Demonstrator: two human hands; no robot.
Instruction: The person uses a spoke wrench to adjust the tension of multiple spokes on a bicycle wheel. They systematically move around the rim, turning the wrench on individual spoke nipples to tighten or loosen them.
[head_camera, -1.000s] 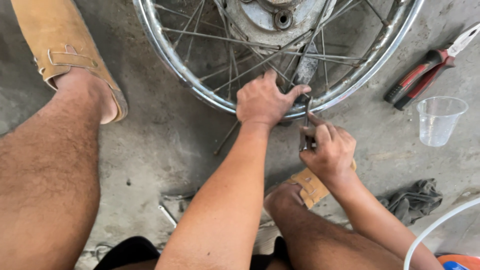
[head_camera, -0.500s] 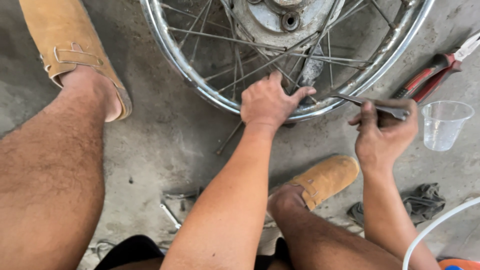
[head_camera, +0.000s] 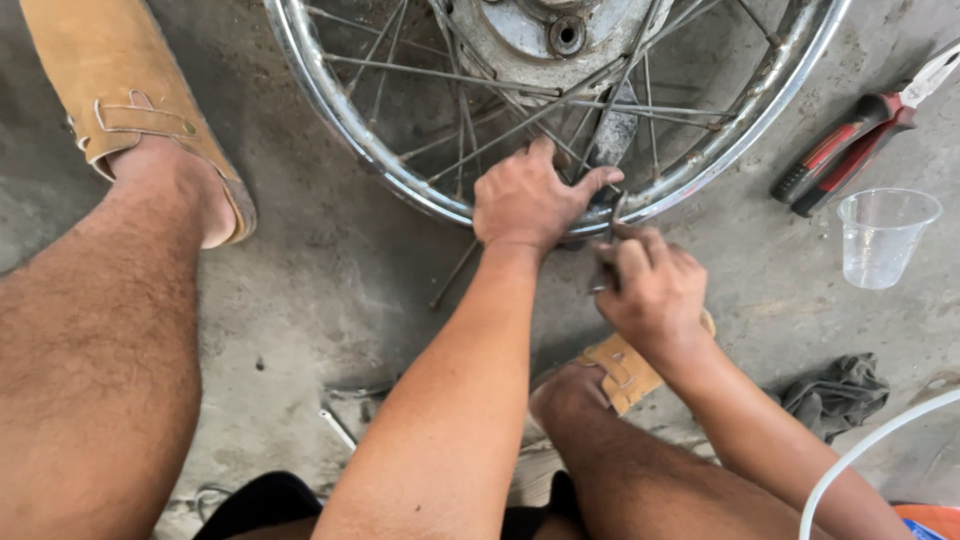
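A chrome spoked wheel rim (head_camera: 330, 120) lies flat on the concrete floor, its hub (head_camera: 545, 35) at the top of the head view. My left hand (head_camera: 530, 195) grips the near edge of the rim over the spokes. My right hand (head_camera: 650, 285) is closed around a thin metal tool (head_camera: 612, 225) whose tip meets the rim right beside my left thumb. The tool's end is mostly hidden by my fingers.
Red-handled pliers (head_camera: 850, 145) and a clear plastic cup (head_camera: 885, 235) lie to the right. A dark rag (head_camera: 835, 390) and a white hose (head_camera: 870, 445) are at lower right. My tan shoes (head_camera: 125, 110) and legs frame the space; loose spokes (head_camera: 340, 425) lie near my knees.
My right hand swung out to the right with the tool raised toward the cup, then came back to the rim beside my left hand. The left hand kept its grip.
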